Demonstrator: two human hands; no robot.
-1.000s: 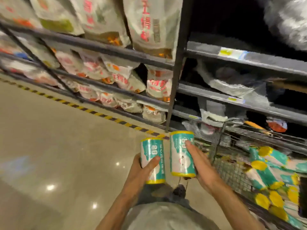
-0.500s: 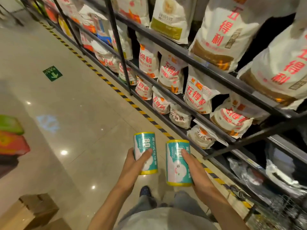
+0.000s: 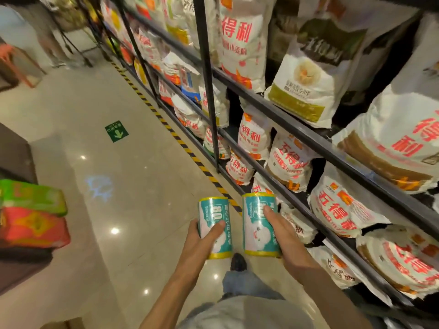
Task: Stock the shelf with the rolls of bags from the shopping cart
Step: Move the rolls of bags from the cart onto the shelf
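1. Carrying step, by the look of it: two teal rolls of bags, yellow at both ends, held upright over the aisle floor (image 3: 83,129), side by side but apart.
2. Left hand (image 3: 202,238) wrapped around the left roll (image 3: 215,227), thumb across its front.
3. Right hand (image 3: 280,233) closed on the right roll (image 3: 260,224), thumb lying up its label.
4. Shelf (image 3: 294,129) at right packed with white flour sacks (image 3: 291,160); no shopping cart in view.
5. Next, probably: finding a free spot among the shelves, none visible here, then setting each roll down upright.
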